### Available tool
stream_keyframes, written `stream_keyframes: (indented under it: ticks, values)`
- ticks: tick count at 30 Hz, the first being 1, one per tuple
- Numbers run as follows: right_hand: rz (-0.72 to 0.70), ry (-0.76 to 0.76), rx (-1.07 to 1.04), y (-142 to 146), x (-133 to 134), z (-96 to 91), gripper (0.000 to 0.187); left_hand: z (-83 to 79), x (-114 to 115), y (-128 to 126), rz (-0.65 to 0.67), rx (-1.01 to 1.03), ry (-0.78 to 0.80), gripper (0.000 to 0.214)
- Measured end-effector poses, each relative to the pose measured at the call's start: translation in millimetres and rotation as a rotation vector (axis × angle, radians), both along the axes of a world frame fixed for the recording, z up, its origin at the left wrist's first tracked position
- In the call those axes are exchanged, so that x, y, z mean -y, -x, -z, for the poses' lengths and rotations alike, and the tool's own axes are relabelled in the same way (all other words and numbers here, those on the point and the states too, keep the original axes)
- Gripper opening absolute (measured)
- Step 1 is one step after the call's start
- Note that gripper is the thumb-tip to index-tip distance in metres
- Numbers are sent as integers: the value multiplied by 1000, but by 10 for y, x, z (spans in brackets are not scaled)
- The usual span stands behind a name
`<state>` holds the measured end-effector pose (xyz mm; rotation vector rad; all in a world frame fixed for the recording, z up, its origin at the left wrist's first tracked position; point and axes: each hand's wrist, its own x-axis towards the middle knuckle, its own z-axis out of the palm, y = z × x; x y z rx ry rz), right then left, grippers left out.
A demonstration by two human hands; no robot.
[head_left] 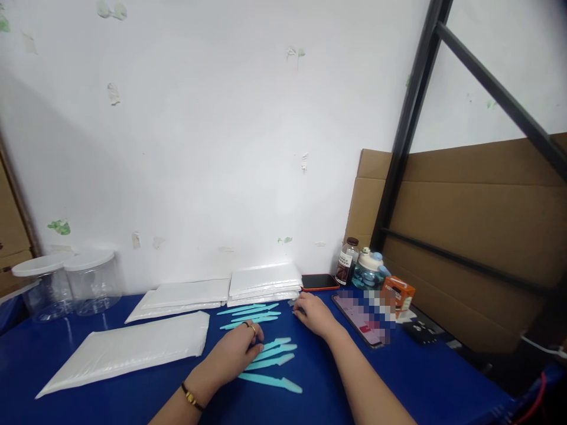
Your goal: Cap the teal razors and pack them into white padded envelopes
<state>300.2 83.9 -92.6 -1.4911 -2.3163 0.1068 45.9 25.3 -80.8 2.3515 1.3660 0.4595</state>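
Note:
Several light-blue plastic spatula-like sticks (271, 361) lie in two groups on a blue table (411, 378). My left hand (237, 351) rests among them, fingers curled down onto the sticks of the nearer group, a ring on one finger and a dark band on the wrist. My right hand (314, 316) lies further back, fingers bent at the corner of a stack of white flat packets (264, 283); something small and clear seems pinched in them, too small to name. The farther sticks (250, 314) lie between the two hands.
Other white packets lie at the left (128, 351) and behind (186, 295). Two clear lidded jars (71, 283) stand far left. A phone (319, 282), a brown bottle (348, 261), a blue-capped bottle (370, 270), an orange box (398, 294) and cardboard with a black frame (478, 236) stand at right.

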Motion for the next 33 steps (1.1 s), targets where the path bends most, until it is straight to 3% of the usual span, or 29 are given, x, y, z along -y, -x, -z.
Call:
stream_keyframes:
  ticks: [5,8,17,29,33]
  values:
    - [-34,-35,-69,54,30,-14,13,32,-190,116,-201,-64,-213,22]
    - [-52,-17,-273,82,36,-7,16,93,-282,186,-255,-77,-184,12]
    - [-199,350,-731,242,58,76,24,123,-330,208,-276,122,-118,10]
    - [-264,409,-755,377,134,88,23,119,-314,171,-217,160,-67,15]
    - [-307,447,-653,353,179,19,24,50,-226,105,-160,138,-34,17]
